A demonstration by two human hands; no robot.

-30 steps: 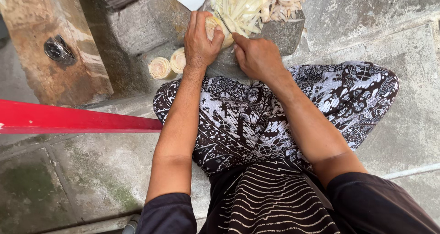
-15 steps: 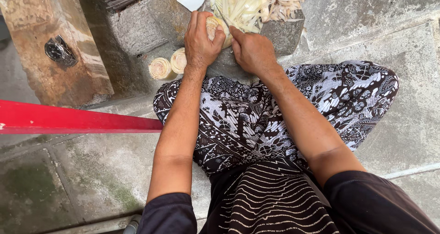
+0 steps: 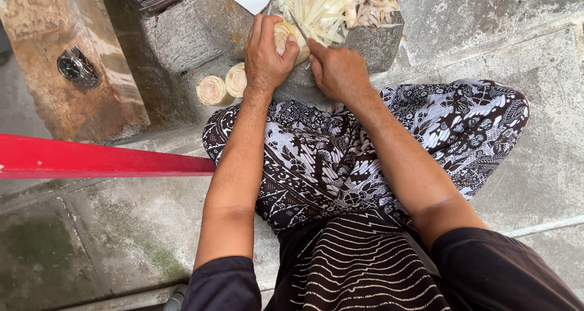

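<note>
At the top centre of the frame, a pale layered stalk piece (image 3: pixel 286 37) is held by the curled fingers of the left hand (image 3: pixel 266 55) on a stone block (image 3: pixel 377 43). The right hand (image 3: pixel 337 70) is closed, apparently on a knife handle. A pile of cut strips (image 3: pixel 331 3) is already made; two stalk pieces (image 3: pixel 222 86) at the block's left are left uncut.

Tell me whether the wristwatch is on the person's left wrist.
No, the left wrist is bare; the wristwatch lies on the wooden block off to the left.
</note>
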